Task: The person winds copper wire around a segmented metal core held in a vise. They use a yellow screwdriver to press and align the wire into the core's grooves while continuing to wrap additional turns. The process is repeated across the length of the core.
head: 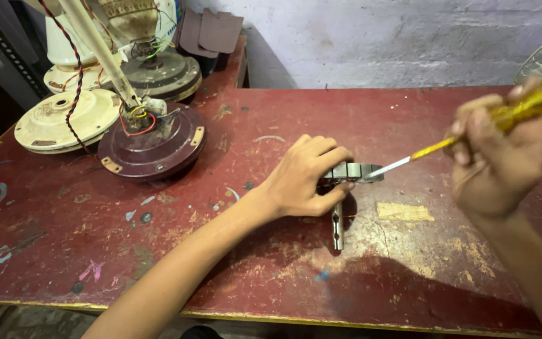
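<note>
Head view | left hand [305, 179] grips stator [354, 171] | right hand [503, 157] holds screwdriver [472, 135]

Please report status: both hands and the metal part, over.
Left hand grips metal stator on red table. Right hand holds yellow screwdriver, tip at stator. Nothing in the way.

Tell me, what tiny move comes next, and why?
Probably ease the screwdriver tip a little further into the metal core: the tip already meets its rim, the left hand pins it on the table, and the right hand aims it.
</note>
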